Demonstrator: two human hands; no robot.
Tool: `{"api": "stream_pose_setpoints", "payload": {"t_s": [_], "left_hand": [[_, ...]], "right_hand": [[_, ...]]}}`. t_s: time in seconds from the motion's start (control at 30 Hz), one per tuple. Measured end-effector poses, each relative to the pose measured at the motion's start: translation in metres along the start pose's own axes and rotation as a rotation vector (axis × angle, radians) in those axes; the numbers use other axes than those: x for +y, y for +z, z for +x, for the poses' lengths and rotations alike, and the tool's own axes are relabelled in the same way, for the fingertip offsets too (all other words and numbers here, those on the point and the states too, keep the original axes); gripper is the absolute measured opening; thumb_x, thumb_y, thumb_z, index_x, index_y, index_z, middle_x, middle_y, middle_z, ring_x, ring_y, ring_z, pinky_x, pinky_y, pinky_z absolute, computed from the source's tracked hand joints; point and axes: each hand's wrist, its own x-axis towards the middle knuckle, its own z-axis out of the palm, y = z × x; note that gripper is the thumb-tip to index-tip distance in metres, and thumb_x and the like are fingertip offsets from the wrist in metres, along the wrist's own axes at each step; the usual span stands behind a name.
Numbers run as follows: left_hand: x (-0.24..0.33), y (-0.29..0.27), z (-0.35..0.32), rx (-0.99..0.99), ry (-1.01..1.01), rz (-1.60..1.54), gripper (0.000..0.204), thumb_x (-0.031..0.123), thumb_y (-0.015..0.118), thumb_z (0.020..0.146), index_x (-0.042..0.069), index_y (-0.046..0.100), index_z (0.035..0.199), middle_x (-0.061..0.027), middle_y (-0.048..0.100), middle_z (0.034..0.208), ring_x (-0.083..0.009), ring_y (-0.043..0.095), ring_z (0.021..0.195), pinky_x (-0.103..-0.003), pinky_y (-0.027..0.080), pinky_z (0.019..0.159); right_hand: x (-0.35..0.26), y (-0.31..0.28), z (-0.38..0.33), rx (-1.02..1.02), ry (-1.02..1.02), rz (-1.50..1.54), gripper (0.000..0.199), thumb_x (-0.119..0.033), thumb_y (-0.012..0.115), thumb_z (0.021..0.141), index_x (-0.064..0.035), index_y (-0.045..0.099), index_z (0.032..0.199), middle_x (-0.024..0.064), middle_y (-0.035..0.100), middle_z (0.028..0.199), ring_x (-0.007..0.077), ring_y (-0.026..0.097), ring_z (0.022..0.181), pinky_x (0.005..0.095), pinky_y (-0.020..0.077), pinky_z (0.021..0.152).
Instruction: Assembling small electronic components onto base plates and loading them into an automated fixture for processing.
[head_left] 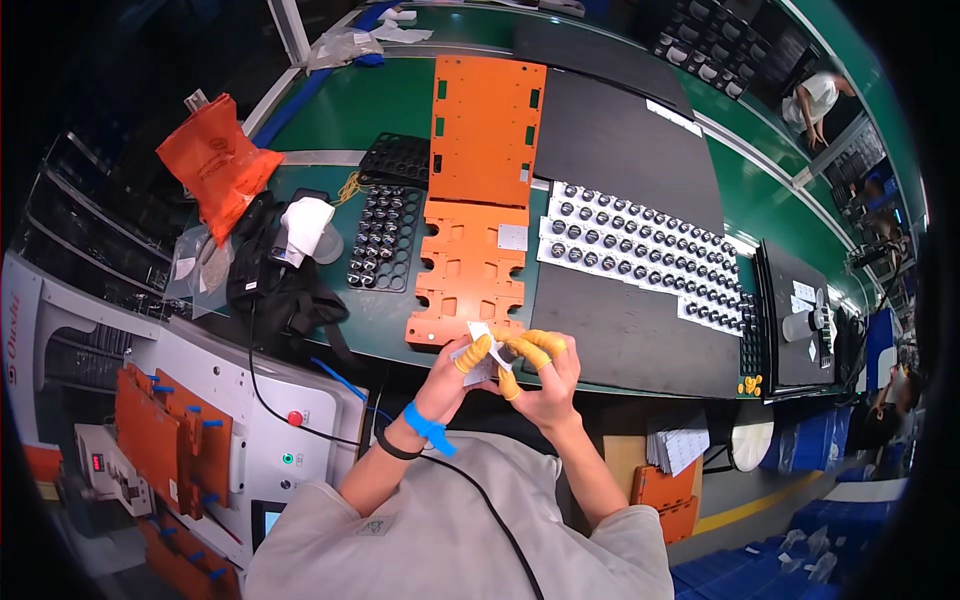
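My left hand and my right hand meet at the near end of an orange fixture. Yellow finger cots cover several fingertips, and a blue strap circles my left wrist. Between them, both hands pinch a small flat white piece; fingers cover much of it, so its exact kind does not show. A square whitish plate lies on the right side of the fixture. Beyond it stands the fixture's orange lid, swung open.
Left of the fixture is a black tray of round black parts. White strips bearing black round parts lie on dark mats at right. An orange bag and a white cloth occupy the left. Yellow finger cots sit at the right edge.
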Motion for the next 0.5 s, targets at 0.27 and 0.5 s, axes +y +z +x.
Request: {"api": "stream_pose_setpoints", "payload": {"t_s": [0.27, 0.5], "left_hand": [[-0.017, -0.006, 0.000, 0.022, -0.029, -0.125, 0.056, 0.053, 0.041, 0.106, 0.004, 0.059, 0.126, -0.0109, 0.070, 0.103, -0.0206, 0.070, 0.082, -0.032, 0.060, 0.065], [-0.001, -0.027, -0.008, 0.109, 0.054, -0.226, 0.045, 0.043, 0.039, 0.109, 0.005, 0.062, 0.113, -0.0034, 0.063, 0.090, -0.0085, 0.050, 0.063, -0.025, 0.044, 0.053]], "right_hand": [[0.018, 0.004, 0.019, -0.021, 0.014, 0.041, 0.028, -0.005, 0.080, 0.070, -0.0042, 0.070, 0.096, 0.0112, 0.065, 0.094, 0.0309, 0.061, 0.079, 0.0389, 0.0504, 0.064], [0.076, 0.006, 0.061, -0.095, 0.681, 0.032, 0.021, -0.013, 0.072, 0.091, 0.0075, 0.069, 0.091, 0.0119, 0.054, 0.068, 0.0191, 0.047, 0.059, 0.0360, 0.0395, 0.056]]}}
